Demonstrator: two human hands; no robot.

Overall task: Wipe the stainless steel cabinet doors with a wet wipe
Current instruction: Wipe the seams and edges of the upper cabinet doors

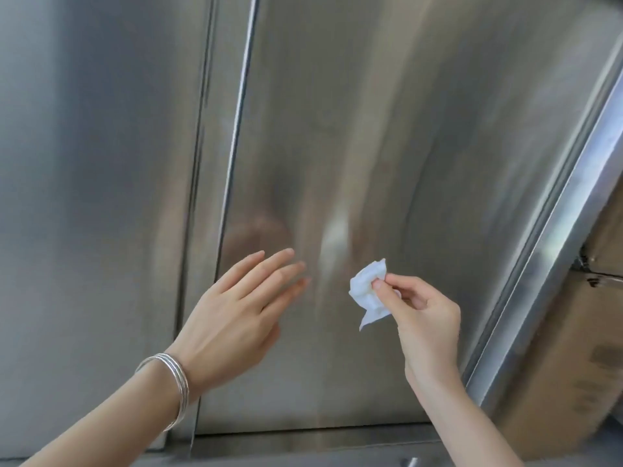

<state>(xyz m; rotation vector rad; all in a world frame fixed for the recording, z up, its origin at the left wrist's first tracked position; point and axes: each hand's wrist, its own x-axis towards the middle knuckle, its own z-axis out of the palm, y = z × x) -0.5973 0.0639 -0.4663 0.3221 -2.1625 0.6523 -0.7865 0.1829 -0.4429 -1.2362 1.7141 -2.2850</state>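
**A:** Quick pass, left to right. What's on your feed?

**B:** Far left I see the left door (94, 197), brushed steel, shut, filling that side. Its seam with the next panel runs top to bottom, slightly slanted in my view.

**A:** Hands?

**B:** My left hand (232, 318) comes up from the bottom left, with thin silver bangles (168, 389) on the wrist. It's released, fingers straight and a bit spread, holding nothing. The fingertips reach over the seam onto the right door (371, 129). They're blurred, so I cannot tell if they touch the steel.

**A:** And the wipe?

**B:** The wet wipe (369, 293) is white and crumpled, in front of the lower middle of the right door, just right of the left fingertips and apart from them. One corner hangs down. I cannot tell if it contacts the door.

**A:** Who's holding it?

**B:** My right hand (421, 318) is grasping it, pinched between thumb and forefinger, with the other fingers curled in behind.

**A:** Anything further right?

**B:** A steel frame (546, 264) edges the right door, running diagonally. Past it, at the far right, there's a brown cardboard box (573, 348). A steel ledge (303, 446) runs under the doors.
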